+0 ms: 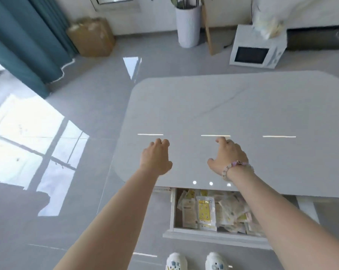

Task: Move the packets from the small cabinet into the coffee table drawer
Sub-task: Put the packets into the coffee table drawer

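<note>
A: Your coffee table (242, 106) has its drawer (213, 237) pulled out towards you under the near edge. That is where the packets (233, 213) are: a loose heap, cream and yellow, filling it from the left wall across to where your right forearm covers it.

B: One flat yellow packet (205, 210) lies on top near the left, face up. You hold none of them. Your left hand (156, 157) is over the glossy top, fingers loosely curled under, nothing in it; whether it touches the surface I cannot tell.

A: Your right hand (228, 156), the one with the bead bracelet (235, 168), is over the top too, thumb out, fingers loosely bent, also holding nothing. The two hands are well apart.

B: On the floor beyond the table, a white microwave (250, 55) carries a crumpled pale bag (268, 24) on its roof. To its left a ribbed white vase (188, 26) holds green stems, and a brown cardboard box (92, 38) sits near the teal curtain (28, 39); what that box holds you cannot tell from here
</note>
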A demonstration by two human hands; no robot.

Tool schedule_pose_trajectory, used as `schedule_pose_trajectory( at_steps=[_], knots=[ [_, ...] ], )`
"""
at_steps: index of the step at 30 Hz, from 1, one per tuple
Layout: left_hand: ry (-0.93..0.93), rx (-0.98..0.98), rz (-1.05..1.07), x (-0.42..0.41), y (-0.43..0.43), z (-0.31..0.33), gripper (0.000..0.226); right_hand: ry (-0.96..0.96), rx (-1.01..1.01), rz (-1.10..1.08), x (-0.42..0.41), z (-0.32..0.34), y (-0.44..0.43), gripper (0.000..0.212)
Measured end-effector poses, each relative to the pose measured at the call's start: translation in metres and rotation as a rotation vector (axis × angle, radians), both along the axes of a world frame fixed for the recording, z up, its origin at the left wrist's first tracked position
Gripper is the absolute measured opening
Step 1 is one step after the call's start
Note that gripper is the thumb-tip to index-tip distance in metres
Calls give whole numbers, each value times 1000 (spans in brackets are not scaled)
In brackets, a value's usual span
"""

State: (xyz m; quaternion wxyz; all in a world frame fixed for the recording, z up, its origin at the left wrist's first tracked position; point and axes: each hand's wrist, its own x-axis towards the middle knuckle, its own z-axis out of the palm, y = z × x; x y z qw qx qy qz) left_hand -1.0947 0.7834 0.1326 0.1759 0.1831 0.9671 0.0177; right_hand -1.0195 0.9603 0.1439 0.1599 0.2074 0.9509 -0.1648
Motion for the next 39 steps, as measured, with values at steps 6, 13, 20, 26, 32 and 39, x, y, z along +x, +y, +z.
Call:
schedule_pose_trajectory(
  at_steps=[6, 13, 20, 26, 32, 39],
  knots=[
    [239, 81, 166, -33, -41, 145, 57, 214, 325, 368, -56, 149, -39, 51],
    [477, -4, 361, -12, -127, 237, 57, 452, 344, 561, -79, 246, -116, 50],
    [558, -32, 615, 49, -236, 289, 63, 602, 322, 849, -62, 296, -236, 56],
    [576, -69, 837, 124, -339, 318, 67, 691, 313, 1084, -19, 312, -348, 58],
    [588, -107, 1078, 225, -442, 343, 66, 756, 212, 1296, 47, 331, -472, 56],
    [587, -208, 1307, 345, -531, 346, 60, 778, 75, 1505, 142, 332, -602, 55]
  ],
)
